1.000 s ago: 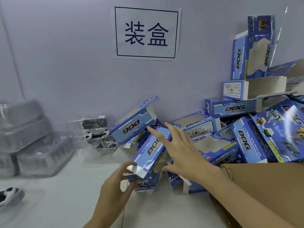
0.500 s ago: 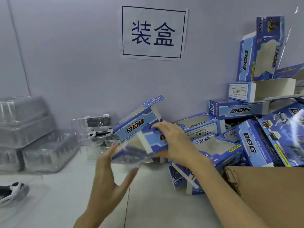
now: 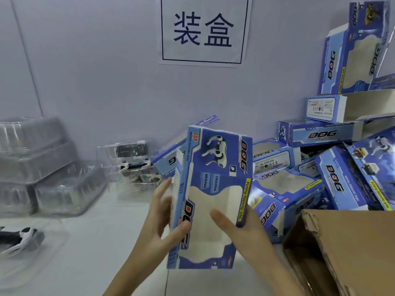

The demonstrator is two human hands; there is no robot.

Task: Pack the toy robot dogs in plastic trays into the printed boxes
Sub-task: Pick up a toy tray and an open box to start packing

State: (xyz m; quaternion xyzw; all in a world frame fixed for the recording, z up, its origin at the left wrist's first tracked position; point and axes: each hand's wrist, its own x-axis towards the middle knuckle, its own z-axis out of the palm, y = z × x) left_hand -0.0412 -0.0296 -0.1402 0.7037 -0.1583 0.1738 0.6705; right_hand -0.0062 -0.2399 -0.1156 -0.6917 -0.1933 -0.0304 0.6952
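Printed box [image 3: 213, 189] is held upright above the desk [image 3: 85, 263], window side facing the camera. Left hand [image 3: 158, 227] grips its left edge, thumb on the front; right hand [image 3: 241, 229] grips its right edge. Loose boxes [image 3: 320, 178] lie piled to the right; clear trays [image 3: 49, 182] sit at left.

The white table [image 3: 89, 242] carries clear trays [image 3: 64, 193], blue boxes [image 3: 333, 189] (piled) and a cardboard carton [image 3: 346, 248].
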